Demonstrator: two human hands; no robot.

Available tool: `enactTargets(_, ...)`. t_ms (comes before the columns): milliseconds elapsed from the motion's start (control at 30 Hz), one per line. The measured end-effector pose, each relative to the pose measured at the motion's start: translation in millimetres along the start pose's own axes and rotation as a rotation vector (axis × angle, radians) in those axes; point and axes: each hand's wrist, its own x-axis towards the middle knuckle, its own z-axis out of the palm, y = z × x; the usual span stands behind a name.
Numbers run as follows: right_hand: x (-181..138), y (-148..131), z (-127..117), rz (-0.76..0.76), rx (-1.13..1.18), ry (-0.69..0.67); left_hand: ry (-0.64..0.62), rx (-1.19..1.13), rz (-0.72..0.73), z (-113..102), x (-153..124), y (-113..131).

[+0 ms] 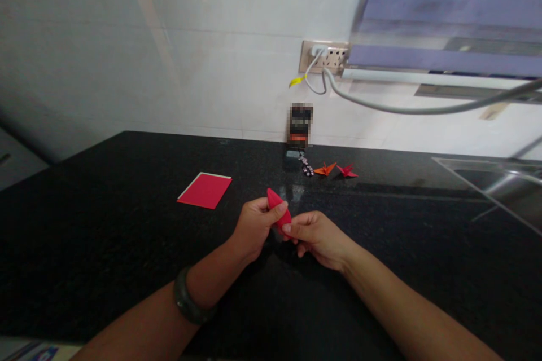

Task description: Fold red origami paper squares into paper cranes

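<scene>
Between my two hands is a small folded piece of red paper (275, 200), held a little above the dark countertop. My left hand (254, 228) pinches its middle, thumb on top. At its lower right end my right hand (319, 237) grips the paper between thumb and fingers. The fingers behind the paper are partly hidden. To the left lies a stack of square red paper (205, 190) with a pale edge showing. Beyond my right hand sit an orange paper crane (326, 169) and a red paper crane (348, 171).
A phone-like device (300, 125), blurred out, leans on the wall with a beaded strap (305, 164) before it. The black countertop (105, 225) reaches a sink (508, 180) at right. A grey cable (402, 108) hangs from the wall socket (324, 57).
</scene>
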Motion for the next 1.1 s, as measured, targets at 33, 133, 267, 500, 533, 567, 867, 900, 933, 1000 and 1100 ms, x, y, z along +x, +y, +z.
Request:
enactTargets(33,-0.1,-0.5,0.7,0.001,0.0,0.008,-0.001,0.0,0.003,0.1,0.1,-0.1)
enactTargets(133,-0.7,-2.0,3.2,0.01,0.003,0.033,0.008,0.0,0.012,0.0,0.9,-1.5)
enactTargets(267,-0.9,-3.9,5.7,0.033,-0.026,0.067,0.036,0.005,0.022,-0.6,1.9,-3.8)
enactTargets(500,-0.4,-0.7,6.5,-0.08,-0.131,0.114,0.043,0.009,-0.005,-2.5,2.4,-2.3)
enactTargets(533,-0.7,-0.1,6.7,-0.09,-0.139,0.107,0.05,-0.003,-0.013,-2.8,2.7,-1.8)
enactTargets(567,-1.1,0.3,6.7,-0.092,-0.143,0.092,0.061,-0.017,-0.023,-3.2,3.1,-1.4)
enactTargets(867,-4.7,-5.5,-6.2,0.034,-0.385,0.016,0.124,0.002,0.009,-7.0,7.1,-1.9)
enactTargets(900,-4.7,-5.7,-7.7,0.045,-0.404,-0.01,0.139,-0.003,0.014,-7.3,7.3,-1.6)
enactTargets(933,-4.4,-5.6,-8.6,0.039,-0.398,-0.033,0.145,-0.005,0.014,-7.3,7.4,-1.3)
enactTargets(1000,-3.1,-4.4,-8.4,-0.025,-0.329,-0.045,0.114,0.008,-0.006,-6.6,6.6,-0.8)
enactTargets(1100,-0.4,-1.6,-4.1,-0.116,-0.287,0.006,0.031,0.037,-0.028,-4.9,4.4,-1.7)
